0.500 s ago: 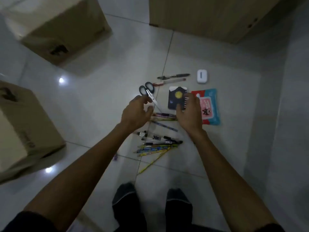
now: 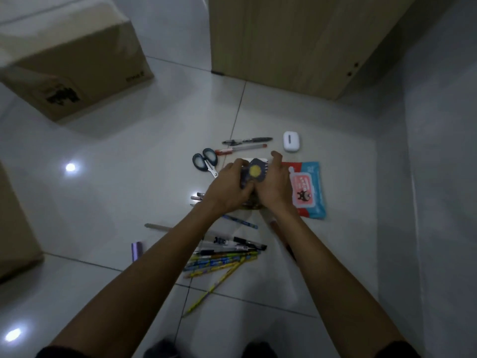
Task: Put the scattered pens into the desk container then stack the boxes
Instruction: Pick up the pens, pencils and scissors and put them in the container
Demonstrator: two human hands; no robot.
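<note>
My left hand (image 2: 227, 188) and my right hand (image 2: 275, 183) both grip a small dark notebook (image 2: 254, 172) with a yellow circle on its cover, held just above the floor. A pile of pens and pencils (image 2: 227, 253) lies on the tiles under my forearms. A blue pen (image 2: 241, 221) lies apart from it. Beyond my hands a black pen (image 2: 247, 140) and a red-capped pen (image 2: 241, 149) lie side by side. One cardboard box (image 2: 72, 60) stands at the far left, another (image 2: 13, 228) at the left edge. No pen container shows.
Scissors (image 2: 205, 161) lie left of my hands, a pack of wipes (image 2: 308, 189) to the right, and a white case (image 2: 291, 141) beyond it. A wooden cabinet (image 2: 296, 42) stands ahead. A purple item (image 2: 136, 250) and a grey stick (image 2: 157, 226) lie at the left.
Both hands have closed together on the notebook and raised it off the floor. The view has moved in closer.
</note>
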